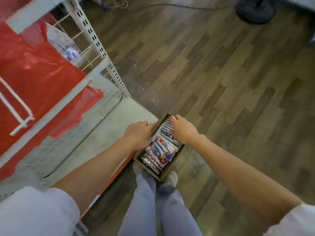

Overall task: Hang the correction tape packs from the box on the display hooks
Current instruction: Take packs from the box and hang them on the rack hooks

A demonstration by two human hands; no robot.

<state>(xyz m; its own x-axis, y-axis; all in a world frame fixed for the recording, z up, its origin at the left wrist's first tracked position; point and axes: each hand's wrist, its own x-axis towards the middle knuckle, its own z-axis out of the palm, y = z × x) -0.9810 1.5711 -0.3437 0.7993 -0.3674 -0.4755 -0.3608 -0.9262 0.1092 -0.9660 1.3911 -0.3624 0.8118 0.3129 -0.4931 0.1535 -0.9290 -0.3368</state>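
A small brown cardboard box sits on the floor against the base shelf, by my feet. It is packed with several correction tape packs standing on edge. My left hand grips the box's left wall near its far corner. My right hand reaches into the far end of the box, its fingers curled over the tops of the packs there. A white display hook juts from the red back panel at the left, with nothing hanging on it.
A white metal shelving unit with a wire grid and a pale base shelf stands at the left. A red plastic sheet covers its back. Wood-pattern floor spreads to the right. A dark round stand base and a cable lie far off.
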